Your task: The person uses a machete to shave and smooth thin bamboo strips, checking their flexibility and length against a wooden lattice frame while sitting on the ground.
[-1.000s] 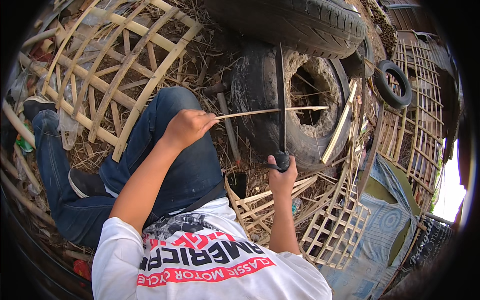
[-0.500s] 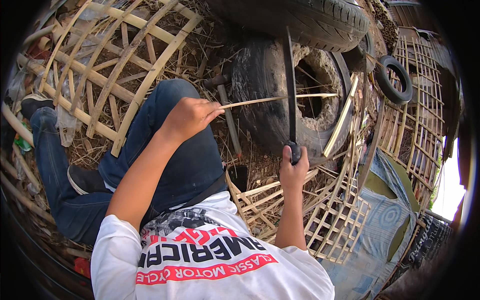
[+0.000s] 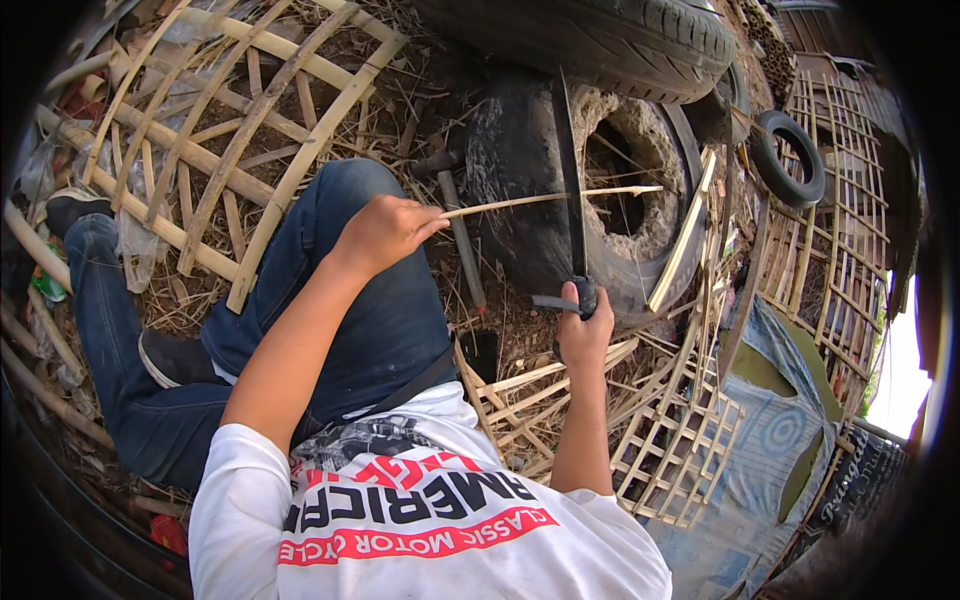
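My left hand (image 3: 385,235), by my raised knee, is closed in a pinch on one end of a thin pale bamboo strip (image 3: 500,206). The strip reaches rightward in front of a worn tire (image 3: 510,150). My right hand (image 3: 586,335) is wrapped round the dark handle of a machete (image 3: 569,140). Its long narrow blade points away from me and crosses the strip right of its middle. At the handle a short grey flap or strap sticks out leftward. The strip's far end lies over the pale, rough-rimmed hole of the tire.
Another tire (image 3: 640,50) looms at the far edge, with a smaller tire (image 3: 788,160) to the right. A split-bamboo lattice (image 3: 250,185) lies at the left. Bamboo offcuts and a small lattice (image 3: 675,450) are near my right forearm, beside blue cloth (image 3: 750,450).
The machete has shifted slightly left and turned in my right hand, so the flap at its handle now shows. The strip's far end sits a little further left. My left hand has barely moved.
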Demonstrator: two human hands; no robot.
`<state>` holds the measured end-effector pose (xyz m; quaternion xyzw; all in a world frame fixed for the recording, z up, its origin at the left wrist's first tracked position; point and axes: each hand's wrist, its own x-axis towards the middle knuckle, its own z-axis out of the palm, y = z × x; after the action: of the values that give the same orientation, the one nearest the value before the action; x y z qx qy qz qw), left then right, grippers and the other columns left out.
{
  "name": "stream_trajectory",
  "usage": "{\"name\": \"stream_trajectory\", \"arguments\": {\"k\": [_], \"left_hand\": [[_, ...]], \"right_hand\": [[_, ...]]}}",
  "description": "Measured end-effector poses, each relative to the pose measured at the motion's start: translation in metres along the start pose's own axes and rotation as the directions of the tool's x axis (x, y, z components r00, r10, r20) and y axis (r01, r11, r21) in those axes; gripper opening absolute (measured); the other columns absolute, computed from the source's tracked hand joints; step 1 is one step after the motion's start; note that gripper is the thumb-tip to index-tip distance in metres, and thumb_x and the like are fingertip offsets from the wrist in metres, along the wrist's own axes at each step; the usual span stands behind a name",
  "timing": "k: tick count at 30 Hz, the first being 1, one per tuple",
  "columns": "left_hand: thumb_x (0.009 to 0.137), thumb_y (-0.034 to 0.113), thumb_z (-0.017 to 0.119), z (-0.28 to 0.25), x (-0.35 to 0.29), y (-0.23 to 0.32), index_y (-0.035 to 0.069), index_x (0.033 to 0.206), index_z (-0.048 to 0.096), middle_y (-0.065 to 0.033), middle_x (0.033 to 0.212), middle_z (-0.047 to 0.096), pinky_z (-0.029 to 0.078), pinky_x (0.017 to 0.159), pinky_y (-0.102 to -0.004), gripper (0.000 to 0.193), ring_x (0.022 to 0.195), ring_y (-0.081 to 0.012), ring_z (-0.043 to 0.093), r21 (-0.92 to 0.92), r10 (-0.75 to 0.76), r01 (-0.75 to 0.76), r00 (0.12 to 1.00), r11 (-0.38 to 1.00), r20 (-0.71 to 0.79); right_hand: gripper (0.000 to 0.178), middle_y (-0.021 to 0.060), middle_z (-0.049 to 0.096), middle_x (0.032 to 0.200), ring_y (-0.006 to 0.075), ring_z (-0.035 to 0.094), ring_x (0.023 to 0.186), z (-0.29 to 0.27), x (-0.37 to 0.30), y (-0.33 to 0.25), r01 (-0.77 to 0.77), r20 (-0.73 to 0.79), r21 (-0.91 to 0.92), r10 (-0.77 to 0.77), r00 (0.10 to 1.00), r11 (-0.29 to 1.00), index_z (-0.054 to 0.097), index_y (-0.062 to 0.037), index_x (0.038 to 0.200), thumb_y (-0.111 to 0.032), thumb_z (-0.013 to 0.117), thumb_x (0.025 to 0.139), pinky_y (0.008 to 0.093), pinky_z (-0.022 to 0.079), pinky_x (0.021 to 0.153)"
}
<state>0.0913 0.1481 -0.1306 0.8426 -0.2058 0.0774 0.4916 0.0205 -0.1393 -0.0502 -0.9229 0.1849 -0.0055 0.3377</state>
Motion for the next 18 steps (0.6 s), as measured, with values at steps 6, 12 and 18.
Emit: {"name": "stream_trajectory", "arguments": {"k": [6, 12, 18], "left_hand": [[0.084, 0.020, 0.068, 0.002, -0.004, -0.002, 0.007, 0.090, 0.071, -0.0134, 0.075, 0.067, 0.051, 0.060, -0.0381, 0.014, 0.068, -0.0303, 0.065, -0.031, -0.050, 0.050, 0.998, 0.998, -0.023], [0.079, 0.014, 0.074, 0.002, -0.004, 0.002, 0.003, 0.088, 0.072, -0.0131, 0.076, 0.069, 0.053, 0.058, -0.0339, 0.015, 0.065, -0.0272, 0.067, 0.009, -0.026, 0.027, 0.996, 1.000, -0.080], [0.076, 0.018, 0.077, 0.000, -0.004, 0.007, 0.004, 0.094, 0.071, -0.0122, 0.082, 0.069, 0.052, 0.065, -0.0346, 0.024, 0.071, -0.0272, 0.066, 0.020, -0.104, 0.105, 0.993, 0.994, -0.061]], "right_hand": [[0.040, 0.0151, 0.059, 0.068, 0.0218, 0.053, 0.062, 0.001, -0.002, -0.009, 0.084, -0.019, -0.050, -0.085, 0.996, 0.995, 0.055, 0.0024, 0.084, -0.035, 0.068, 0.087, 0.0346, 0.045, 0.061], [0.040, 0.0156, 0.060, 0.067, 0.0233, 0.055, 0.060, 0.000, -0.001, -0.010, 0.076, -0.022, -0.066, -0.077, 0.997, 0.995, 0.055, 0.0025, 0.085, -0.035, 0.070, 0.086, 0.0348, 0.046, 0.061], [0.042, 0.0142, 0.060, 0.070, 0.0224, 0.053, 0.063, -0.002, -0.005, -0.020, 0.110, -0.027, -0.094, -0.113, 0.993, 0.989, 0.056, 0.0034, 0.087, -0.037, 0.069, 0.086, 0.0340, 0.045, 0.062]]}}
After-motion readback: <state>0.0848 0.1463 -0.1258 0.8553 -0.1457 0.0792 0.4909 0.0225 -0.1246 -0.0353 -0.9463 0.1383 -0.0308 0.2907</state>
